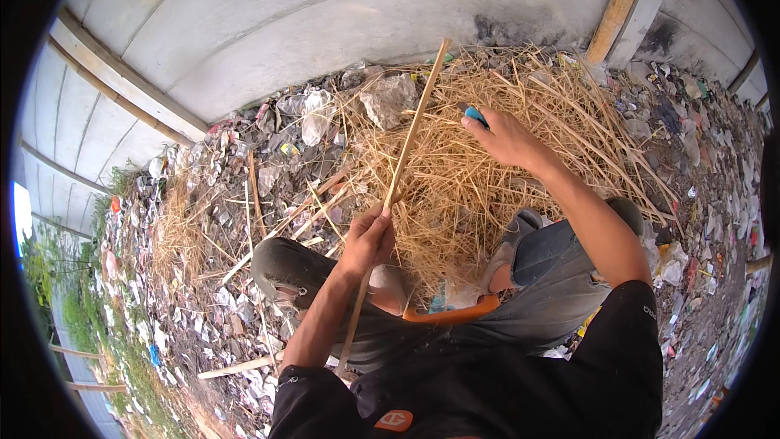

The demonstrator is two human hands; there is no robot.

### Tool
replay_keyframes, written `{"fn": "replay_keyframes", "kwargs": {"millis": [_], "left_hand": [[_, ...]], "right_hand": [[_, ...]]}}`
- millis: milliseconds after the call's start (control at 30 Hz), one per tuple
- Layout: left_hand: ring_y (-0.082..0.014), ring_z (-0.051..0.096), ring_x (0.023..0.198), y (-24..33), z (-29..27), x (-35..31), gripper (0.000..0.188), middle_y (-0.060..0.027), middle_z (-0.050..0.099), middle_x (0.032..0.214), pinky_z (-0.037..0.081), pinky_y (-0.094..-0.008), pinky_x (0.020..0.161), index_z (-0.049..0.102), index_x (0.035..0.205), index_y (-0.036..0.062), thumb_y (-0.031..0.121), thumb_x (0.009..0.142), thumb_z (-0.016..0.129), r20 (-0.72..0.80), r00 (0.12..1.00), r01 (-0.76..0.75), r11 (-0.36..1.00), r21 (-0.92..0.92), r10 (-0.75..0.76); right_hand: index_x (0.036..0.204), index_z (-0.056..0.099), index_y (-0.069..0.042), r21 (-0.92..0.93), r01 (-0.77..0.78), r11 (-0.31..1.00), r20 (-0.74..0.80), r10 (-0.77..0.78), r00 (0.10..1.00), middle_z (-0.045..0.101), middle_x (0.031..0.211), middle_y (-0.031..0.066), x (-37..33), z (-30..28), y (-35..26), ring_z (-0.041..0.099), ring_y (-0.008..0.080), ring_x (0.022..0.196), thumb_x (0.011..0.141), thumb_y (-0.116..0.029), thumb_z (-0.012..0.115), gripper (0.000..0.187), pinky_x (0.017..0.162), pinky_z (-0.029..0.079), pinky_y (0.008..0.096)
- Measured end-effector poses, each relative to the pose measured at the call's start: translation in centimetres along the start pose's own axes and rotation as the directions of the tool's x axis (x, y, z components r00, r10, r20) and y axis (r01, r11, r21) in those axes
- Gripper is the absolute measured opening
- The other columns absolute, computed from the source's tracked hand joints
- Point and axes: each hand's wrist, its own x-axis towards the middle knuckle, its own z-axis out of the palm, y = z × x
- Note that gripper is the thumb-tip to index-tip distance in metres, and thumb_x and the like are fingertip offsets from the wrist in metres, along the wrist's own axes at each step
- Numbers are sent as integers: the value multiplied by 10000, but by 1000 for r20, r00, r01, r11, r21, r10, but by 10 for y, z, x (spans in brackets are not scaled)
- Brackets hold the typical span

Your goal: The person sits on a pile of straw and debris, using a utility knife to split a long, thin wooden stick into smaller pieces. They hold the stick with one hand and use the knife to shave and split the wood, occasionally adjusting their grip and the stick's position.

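My left hand point(368, 237) is closed around a long, narrow strip of bamboo or wood point(415, 130). The strip slants upward and away from me, its lower end passing beside my left thigh. To the right, my right hand point(505, 139) grips a knife with a blue handle point(476, 117); a short dark blade shows past the thumb. The knife is apart from the strip. Beneath both hands spreads a pile of straw-coloured shavings point(455, 187), heaped between my feet and reaching toward the wall.
A pale grey panel wall point(341, 24) with posts stands ahead. Near it lies a rough stone point(388, 101). Scraps of plastic litter cover the ground around me. Loose strips point(244, 366) lie to my left, and an orange edge point(451, 311) shows between my legs.
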Motion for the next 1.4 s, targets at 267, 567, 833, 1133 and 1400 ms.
{"fn": "replay_keyframes", "kwargs": {"millis": [267, 567, 833, 1133, 1400], "left_hand": [[-30, 329, 511, -1, 9, 9, 161, 82, 362, 655, 278, -219, 456, 573, 1137, 69, 209, 1078, 521, 20, 999, -31, 994, -109, 33], [-10, 335, 485, 0, 12, -6, 242, 97, 376, 642, 268, -220, 442, 601, 1225, 48, 226, 1075, 537, -50, 997, 61, 986, 155, -54], [12, 383, 586, -8, 11, -16, 417, 118, 442, 699, 312, -195, 512, 521, 1446, 29, 196, 1065, 547, 106, 990, 57, 954, 293, -92], [14, 387, 609, -10, 6, -22, 403, 124, 442, 727, 320, -191, 520, 551, 1422, 28, 203, 1059, 560, 78, 995, 41, 952, 304, -68], [6, 377, 551, -17, -1, -25, 414, 117, 428, 689, 292, -198, 492, 521, 1445, 18, 188, 1068, 533, 55, 996, 54, 945, 322, -76]], "right_hand": [[938, 556, 0, 74, 414, 907, 225, -420, 879, 523, 549, 118, -46, 74, -59, 543, 253, 472, 1075, -494, 424, 530, 485, 420, 424], [926, 615, -27, -50, 162, 986, 167, -151, 974, 484, 551, 17, 15, 66, -8, 447, 170, 414, 1083, -506, 377, 557, 414, 395, 368], [861, 609, -74, -196, -52, 979, -120, 28, 992, 440, 576, -12, 57, -20, 86, 404, 129, 472, 1083, -510, 381, 539, 474, 359, 374], [781, 630, -71, -352, -20, 936, -177, -46, 983, 506, 558, 38, 55, -14, 79, 461, 177, 464, 1050, -464, 492, 496, 461, 376, 390], [856, 657, -82, -499, 97, 861, -188, -217, 958, 536, 583, 29, 47, -13, 76, 473, 177, 446, 998, -430, 589, 382, 431, 390, 378]]}}
